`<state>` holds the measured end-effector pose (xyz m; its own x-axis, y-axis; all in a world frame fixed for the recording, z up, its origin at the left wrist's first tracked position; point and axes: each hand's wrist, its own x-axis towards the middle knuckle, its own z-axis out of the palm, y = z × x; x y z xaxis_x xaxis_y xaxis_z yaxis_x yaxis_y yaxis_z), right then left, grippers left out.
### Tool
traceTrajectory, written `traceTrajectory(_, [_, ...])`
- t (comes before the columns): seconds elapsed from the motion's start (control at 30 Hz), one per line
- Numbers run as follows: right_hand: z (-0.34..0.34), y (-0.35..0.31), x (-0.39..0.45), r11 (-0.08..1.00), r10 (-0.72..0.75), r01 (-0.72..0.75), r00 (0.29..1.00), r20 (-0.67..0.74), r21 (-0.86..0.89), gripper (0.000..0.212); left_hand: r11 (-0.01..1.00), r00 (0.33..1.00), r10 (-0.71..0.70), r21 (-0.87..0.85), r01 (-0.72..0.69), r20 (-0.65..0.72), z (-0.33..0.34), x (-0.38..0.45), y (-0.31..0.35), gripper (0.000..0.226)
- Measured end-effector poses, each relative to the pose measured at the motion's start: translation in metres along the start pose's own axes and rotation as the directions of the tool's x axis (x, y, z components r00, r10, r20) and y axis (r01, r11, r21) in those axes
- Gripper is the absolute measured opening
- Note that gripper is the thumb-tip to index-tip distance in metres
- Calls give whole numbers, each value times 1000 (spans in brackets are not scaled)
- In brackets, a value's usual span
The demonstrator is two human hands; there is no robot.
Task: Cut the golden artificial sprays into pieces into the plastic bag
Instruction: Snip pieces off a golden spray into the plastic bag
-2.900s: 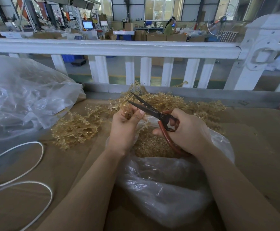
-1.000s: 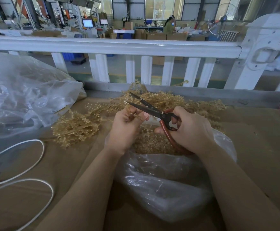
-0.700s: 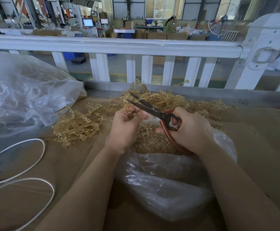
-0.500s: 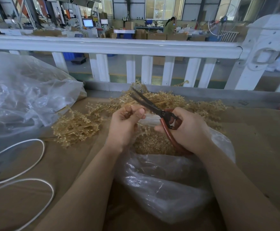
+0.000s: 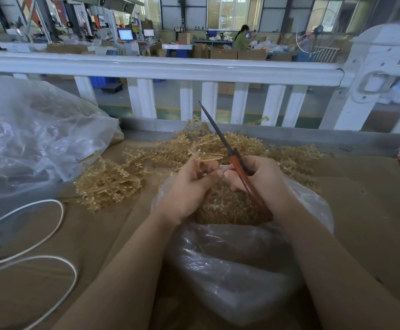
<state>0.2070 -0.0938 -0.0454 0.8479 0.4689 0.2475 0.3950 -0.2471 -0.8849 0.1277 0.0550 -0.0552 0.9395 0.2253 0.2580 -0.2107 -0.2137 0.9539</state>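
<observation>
1. Head view, the only one. Landmark: plastic bag [image 5: 237, 263], mouth open toward the person, resting on the brown table [image 5: 360, 210].
2. Left hand [image 5: 189, 186] hovers over the far rim of the bag, fingers curled, pinching a short golden sprig [image 5: 206, 157] that pokes up past the fingertips.
3. Right hand [image 5: 263, 179], also over the bag's far rim, clenches the red handles of the scissors [image 5: 232, 156]. Blades look closed, tip pointing up and away from the bag toward the white railing [image 5: 160, 67].
4. Uncut golden sprays [image 5: 113, 179] lie heaped on the table beyond the bag and to its left. Cut pieces [image 5: 229, 206] fill the bag's mouth directly under both hands.
5. Left of the bag: a white cord [image 5: 58, 220] looped on the table; farther left, a larger clear bag [image 5: 39, 134].
6. Judgement: step in hand is repositioning between snips, since the blades are off the sprig.
7. Next move likely calls for opening the blades, bringing them down across the sprig above the bag's mouth, clear of the left fingertips, so the pieces drop inside.
</observation>
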Motion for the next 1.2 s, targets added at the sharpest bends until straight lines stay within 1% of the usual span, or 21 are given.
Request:
traceTrajectory(0.1, [1,-2,-2,1000,-5,4,1000,10,17,17,995,1000,-19,-97,17,-20,0,0,2,26])
traceTrajectory(0.13, [1,-3,-2,1000,-6,6,1000,12,21,21,992,999,-15,-122,12,-29,0,0,3,33])
traceTrajectory(0.2, [1,-3,-2,1000,-4,4,1000,13,25,25,985,996,-50,-169,38,-69,0,0,6,54])
traceTrajectory(0.23, [2,-4,-2,1000,-5,4,1000,13,22,26,983,993,-68,-178,50,-96,0,0,6,59])
traceTrajectory(0.27, [2,-4,-2,1000,-8,8,1000,12,17,27,983,990,-73,-176,51,-121,0,1,6,58])
traceTrajectory(0.33, [3,-4,-3,1000,-14,14,1000,10,12,27,981,985,-84,-187,55,-152,0,2,3,39])
traceTrajectory(0.4, [3,-4,-3,1000,-16,16,1000,11,16,27,972,984,-97,-226,61,-152,-1,3,1,20])
traceTrajectory(0.47, [3,-5,-3,1000,-9,9,1000,11,26,26,972,988,-90,-226,60,-128,-1,3,0,13])
traceTrajectory(0.5, [3,-5,-3,1000,-4,4,1000,9,29,24,972,990,-90,-228,62,-113,-1,2,0,11])
traceTrajectory(0.57, [3,-4,-2,999,4,-4,1000,1,41,17,965,992,-92,-256,66,-91,0,1,2,18])
traceTrajectory(0.63, [3,-2,-1,999,7,-7,1000,-9,44,12,969,994,-70,-243,49,-81,0,2,2,20])
traceTrajectory(0.73, [2,2,0,998,15,-14,1000,-16,55,10,971,998,-8,-240,-6,-60,0,1,3,11])
traceTrajectory(0.87, [1,6,2,999,6,-5,1000,-4,38,7,962,993,54,-260,-81,-109,0,1,2,11])
traceTrajectory(1.0, [2,8,3,1000,-23,23,1000,-14,7,10,970,988,63,-224,-95,-143,2,3,0,13])
traceTrajectory(1.03, [3,8,2,999,-27,26,999,-32,-30,15,969,985,60,-228,-96,-159,2,4,-1,14])
traceTrajectory(1.13, [1,6,0,959,-83,59,994,-76,-277,51,958,977,35,-270,-93,-210,0,4,-2,17])
traceTrajectory(1.2, [0,8,0,910,-145,98,986,-87,-403,63,947,978,19,-309,-84,-209,-1,3,-2,16])
